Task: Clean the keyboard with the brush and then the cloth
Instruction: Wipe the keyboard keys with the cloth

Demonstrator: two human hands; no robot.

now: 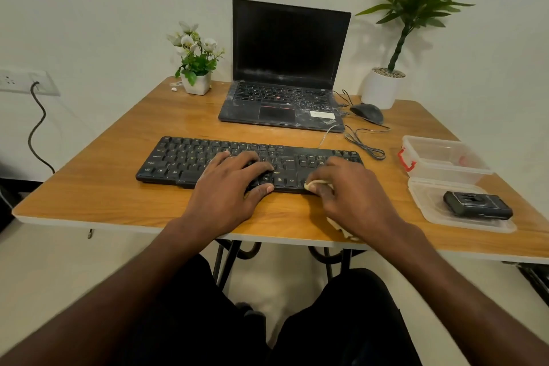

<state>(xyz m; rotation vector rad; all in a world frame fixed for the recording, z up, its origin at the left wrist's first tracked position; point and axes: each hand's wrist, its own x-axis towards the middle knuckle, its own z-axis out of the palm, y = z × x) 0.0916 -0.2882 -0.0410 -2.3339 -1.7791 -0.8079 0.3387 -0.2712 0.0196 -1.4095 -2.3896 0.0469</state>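
Head cam: black keyboard (208, 157) lies across the middle of the wooden table (98, 187), near the front edge. Left hand (228, 190) rests flat on the kbd's centre keys, fingers fairly straight and spread, thumb on the front edge, grasping nothing. Right hand (353, 196) sits at the kbd's lower-right corner, approx 3 o'clock of the left hand, fingers curled round a pale yellow cloth (319, 184), pressing it onto the keys by the Ctrl key; more cloth trails out under the wrist to the table edge. Brush can't be made out. At 12 o'clock of the kbd, an open dusty black laptop (288, 68), screen dark; white-flower pot (196, 80) at 11 o'clock, black mouse (367, 112) w/ cable and white pot w/ tall green plant (381, 89) at 1 o'clock. At 3 o'clock, clear plastic box (445, 157) w/ red clip; its lid (457, 205) at 4 o'clock holds a small black device (478, 204).
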